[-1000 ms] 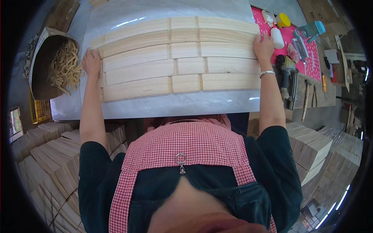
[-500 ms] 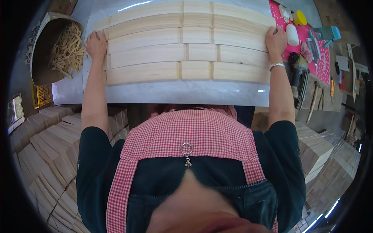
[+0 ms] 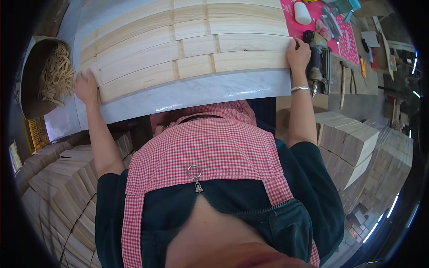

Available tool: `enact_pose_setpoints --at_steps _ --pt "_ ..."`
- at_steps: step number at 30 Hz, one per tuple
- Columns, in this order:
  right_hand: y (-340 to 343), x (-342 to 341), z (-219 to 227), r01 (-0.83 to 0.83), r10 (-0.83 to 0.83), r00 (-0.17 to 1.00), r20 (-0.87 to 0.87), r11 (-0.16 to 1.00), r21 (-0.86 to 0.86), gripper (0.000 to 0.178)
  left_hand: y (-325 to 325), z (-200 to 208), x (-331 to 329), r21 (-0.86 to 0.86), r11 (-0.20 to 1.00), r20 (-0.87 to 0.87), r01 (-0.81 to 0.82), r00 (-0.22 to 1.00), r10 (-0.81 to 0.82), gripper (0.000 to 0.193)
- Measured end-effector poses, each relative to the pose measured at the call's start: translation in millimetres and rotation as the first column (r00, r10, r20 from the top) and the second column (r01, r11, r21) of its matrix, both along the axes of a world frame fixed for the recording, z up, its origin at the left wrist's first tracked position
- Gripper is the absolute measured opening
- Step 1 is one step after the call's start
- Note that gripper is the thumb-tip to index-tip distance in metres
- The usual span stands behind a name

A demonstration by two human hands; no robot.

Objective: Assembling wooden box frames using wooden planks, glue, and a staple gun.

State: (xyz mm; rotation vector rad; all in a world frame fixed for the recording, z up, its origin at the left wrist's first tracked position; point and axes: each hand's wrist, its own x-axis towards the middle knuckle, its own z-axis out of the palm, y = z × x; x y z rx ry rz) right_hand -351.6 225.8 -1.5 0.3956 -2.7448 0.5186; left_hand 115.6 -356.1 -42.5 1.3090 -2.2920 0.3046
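Pale wooden boards [image 3: 250,61] lie in several long rows across the table, with narrow crosswise wood strips between their segments. At the left ends of the nearer rows is my left hand [image 3: 86,88], its fingers spread and laid against the wood. My right hand [image 3: 298,54] is closed on the right end of the second-nearest row, a wooden board [image 3: 254,43], with the fingers curled at its end. A bracelet [image 3: 300,89] circles my right wrist.
A box [image 3: 27,96] of tan strips [image 3: 57,76] stands at the left. Right of the boards, a pink cloth [image 3: 292,26] carries a white bottle [image 3: 302,13]; a nail gun [image 3: 315,56] and hammer [image 3: 343,85] lie nearer. Wood stacks [image 3: 346,134] flank me below the tabletop.
My view has turned and shifted, so the boards appear tilted and higher. My right hand is now at the second-nearest row's end, and my left hand sits lower beside the nearer rows.
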Motion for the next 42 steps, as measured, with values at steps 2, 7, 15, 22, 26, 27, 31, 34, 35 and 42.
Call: enact_pose_setpoints --at_steps 2,7,15,22,26,27,31,34,35,42 --pt "-5.2 2.6 -3.2 -0.02 0.02 1.0 0.001 0.999 -0.038 0.035 -1.6 -0.6 1.6 0.004 1.0 -0.021 0.024 0.999 -0.024 0.058" --pt "-16.0 10.0 -8.5 -0.04 0.037 0.998 -0.046 0.997 -0.063 0.034 2.7 5.7 3.4 0.001 1.0 -0.04 0.027 0.999 -0.027 0.058" --pt "-18.9 7.3 -15.4 -0.084 0.082 0.993 -0.084 0.996 -0.02 0.032 9.1 10.9 2.1 0.027 1.0 -0.096 -0.002 0.995 0.005 0.058" --pt "-18.5 9.0 -16.7 -0.073 0.071 0.989 -0.129 0.997 -0.011 0.033 20.5 20.3 -5.7 0.093 0.994 -0.154 -0.057 0.986 0.071 0.06" --pt "-7.7 19.0 -17.2 -0.077 0.072 0.986 -0.149 0.996 -0.034 0.034 33.2 23.0 3.9 0.076 0.995 -0.109 -0.068 0.991 0.076 0.063" --pt "-3.8 23.1 -16.7 -0.078 0.07 0.985 -0.158 0.996 -0.044 0.034 38.2 24.9 8.1 0.054 0.996 -0.09 -0.068 0.993 0.073 0.065" --pt "14.6 49.1 -10.3 -0.074 0.063 0.989 -0.132 0.994 -0.078 0.033 83.0 32.3 24.9 0.132 0.984 -0.07 -0.117 0.989 0.127 0.068" --pt "21.5 59.6 -6.9 -0.082 0.072 0.993 -0.096 0.991 -0.104 0.033 102.0 25.8 35.9 0.231 0.956 -0.061 -0.18 0.978 0.199 0.07" --pt "22.0 59.3 -6.8 -0.088 0.078 0.993 -0.093 0.99 -0.112 0.033 96.4 18.8 41.9 0.23 0.963 -0.076 -0.137 0.984 0.158 0.07" --pt "25.4 54.7 -11.4 -0.093 0.088 0.995 -0.037 0.98 -0.179 0.031 87.6 9.5 53.9 0.222 0.975 -0.087 0.006 0.996 0.014 0.066"
